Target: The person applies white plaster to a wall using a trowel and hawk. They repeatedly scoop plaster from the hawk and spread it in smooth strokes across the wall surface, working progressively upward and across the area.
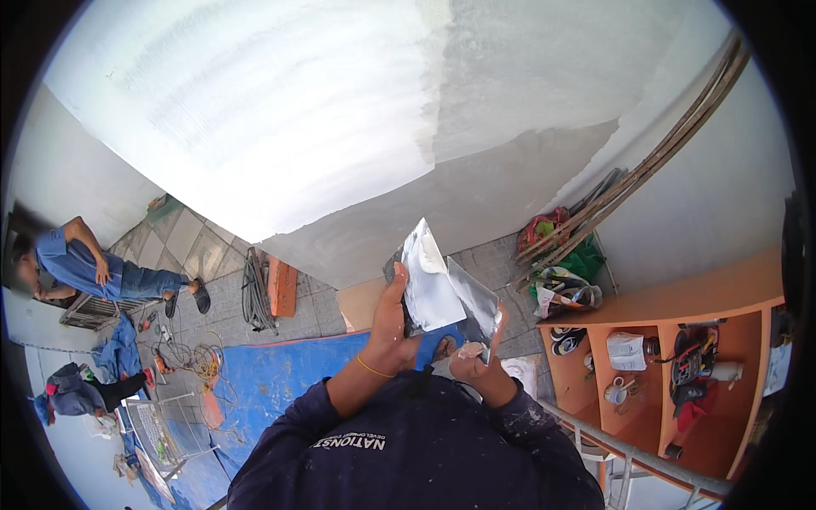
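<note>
My left hand (391, 331) is closed round a plastering trowel (432, 293), a flat rectangular plate smeared with thick white putty. Its dark backing shows by my thumb. In my right hand (478, 361) is a putty knife (474, 296) with a wide, grey, putty-streaked blade. The blade's edge meets or overlaps the right side of the trowel; I cannot tell whether they touch. Both tools are in front of my chest, and white specks mark my dark sleeves. Ahead stands a wall (323, 110), bright white on the left and greyer on the right and along the bottom.
Long wooden poles (654, 157) lean at the right, beside bags (565, 285). An orange shelf unit (633, 319) with assorted items stands at lower right, near a metal rail (629, 455). A blue tarp (280, 378) covers floor below. Two people (93, 263) are at left, near cables (208, 361).
</note>
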Demonstrator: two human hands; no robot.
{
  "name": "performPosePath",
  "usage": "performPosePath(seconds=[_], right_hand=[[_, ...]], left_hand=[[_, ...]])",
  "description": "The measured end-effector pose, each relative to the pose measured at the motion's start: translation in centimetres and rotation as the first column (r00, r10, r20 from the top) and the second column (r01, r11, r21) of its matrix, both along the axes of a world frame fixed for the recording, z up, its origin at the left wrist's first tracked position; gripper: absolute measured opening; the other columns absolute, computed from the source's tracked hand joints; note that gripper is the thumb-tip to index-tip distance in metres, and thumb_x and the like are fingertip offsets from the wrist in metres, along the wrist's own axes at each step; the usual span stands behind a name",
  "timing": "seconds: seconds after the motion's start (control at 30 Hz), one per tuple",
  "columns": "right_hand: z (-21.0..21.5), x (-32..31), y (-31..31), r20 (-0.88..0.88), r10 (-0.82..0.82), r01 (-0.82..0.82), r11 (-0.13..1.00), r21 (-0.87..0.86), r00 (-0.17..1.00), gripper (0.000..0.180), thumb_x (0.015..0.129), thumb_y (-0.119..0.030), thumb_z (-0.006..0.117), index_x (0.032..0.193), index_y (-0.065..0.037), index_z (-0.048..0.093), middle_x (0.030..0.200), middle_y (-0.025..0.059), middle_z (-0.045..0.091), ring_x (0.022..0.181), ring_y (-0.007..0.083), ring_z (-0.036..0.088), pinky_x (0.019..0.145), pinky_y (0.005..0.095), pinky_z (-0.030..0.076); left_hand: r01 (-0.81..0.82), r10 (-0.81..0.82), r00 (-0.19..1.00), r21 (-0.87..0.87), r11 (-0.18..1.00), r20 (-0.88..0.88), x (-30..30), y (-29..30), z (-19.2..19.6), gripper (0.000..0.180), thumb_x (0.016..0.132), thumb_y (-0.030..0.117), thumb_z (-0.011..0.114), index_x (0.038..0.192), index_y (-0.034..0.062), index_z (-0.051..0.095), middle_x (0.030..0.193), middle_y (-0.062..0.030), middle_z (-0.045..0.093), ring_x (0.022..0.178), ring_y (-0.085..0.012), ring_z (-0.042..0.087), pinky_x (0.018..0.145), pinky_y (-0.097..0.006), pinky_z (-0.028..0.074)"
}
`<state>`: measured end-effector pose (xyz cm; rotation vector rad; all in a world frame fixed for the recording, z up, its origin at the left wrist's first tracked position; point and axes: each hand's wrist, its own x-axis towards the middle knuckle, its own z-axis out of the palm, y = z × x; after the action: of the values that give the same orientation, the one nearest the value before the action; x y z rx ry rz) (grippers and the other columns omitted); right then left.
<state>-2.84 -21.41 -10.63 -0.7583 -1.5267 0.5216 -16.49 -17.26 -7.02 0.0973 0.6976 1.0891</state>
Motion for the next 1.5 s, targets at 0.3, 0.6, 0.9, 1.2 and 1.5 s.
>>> performPosePath(seconds=[0.3,0.6,0.9,1.2,1.5], right_hand=[[-2.9,-3.0,-3.9,-0.181,-0.352,0.077,0.608,-0.791,0.918,0.023,0.093,-0.011,0.06,0.116,-0.004,0.057,0.094,0.0048,0.063,0.081,0.0173,0.062,0.076,0.0305,0.05],[-5.6,-6.7,-2.6,-0.886,-0.35,-0.246,0.87,-0.428,0.304,0.032,0.102,-0.042,0.048,0.092,-0.012,0.053,0.072,-0.0012,0.047,0.063,0.0085,0.046,0.051,0.0245,0.037],[-7.9,-10.0,-13.0,-0.151,-0.385,0.054,0.472,-0.88,0.91,0.04,0.104,-0.039,0.046,0.097,-0.003,0.062,0.082,0.0015,0.059,0.079,0.0089,0.05,0.075,0.0278,0.044],[-13.5,-10.6,-14.1,-0.361,-0.523,-0.166,0.382,-0.909,0.772,0.044,0.105,-0.04,0.041,0.119,-0.003,0.061,0.097,0.0023,0.064,0.085,0.0096,0.054,0.08,0.0255,0.045],[-17.8,-2.7,-21.6,-0.144,-0.598,0.014,0.25,-0.968,0.788,0.052,0.105,-0.048,0.035,0.128,-0.006,0.056,0.106,0.0068,0.062,0.101,0.0138,0.053,0.092,0.0293,0.041]], left_hand=[[0.441,-0.454,0.888,-0.146,0.886,-0.075,-10.2,-1.6,-4.4,0.039,0.1,0.038,0.052,0.12,0.0054,0.055,0.099,-0.0051,0.068,0.089,-0.0183,0.069,0.075,-0.036,0.059],[0.728,-0.741,0.67,-0.161,0.666,-0.034,-9.1,-4.5,-5.4,0.034,0.097,0.033,0.06,0.116,0.0047,0.059,0.1,-0.0035,0.068,0.085,-0.0135,0.067,0.073,-0.03,0.057],[0.515,-0.515,0.857,-0.059,0.855,0.007,-10.7,-1.0,-10.7,0.049,0.103,0.043,0.043,0.139,0.0094,0.044,0.133,-0.0063,0.055,0.119,-0.0212,0.055,0.1,-0.039,0.045],[0.689,-0.669,0.714,0.038,0.724,-0.205,-9.3,-7.6,-19.8,0.066,0.1,0.058,0.036,0.142,0.0066,0.039,0.138,-0.0121,0.05,0.125,-0.0234,0.047,0.105,-0.042,0.036],[0.93,-0.364,-0.36,-0.303,-0.205,-0.859,-16.3,-16.3,-25.5,0.042,0.09,0.041,0.064,0.106,0.0022,0.068,0.095,-0.0173,0.07,0.088,-0.0303,0.068,0.08,-0.037,0.051]])
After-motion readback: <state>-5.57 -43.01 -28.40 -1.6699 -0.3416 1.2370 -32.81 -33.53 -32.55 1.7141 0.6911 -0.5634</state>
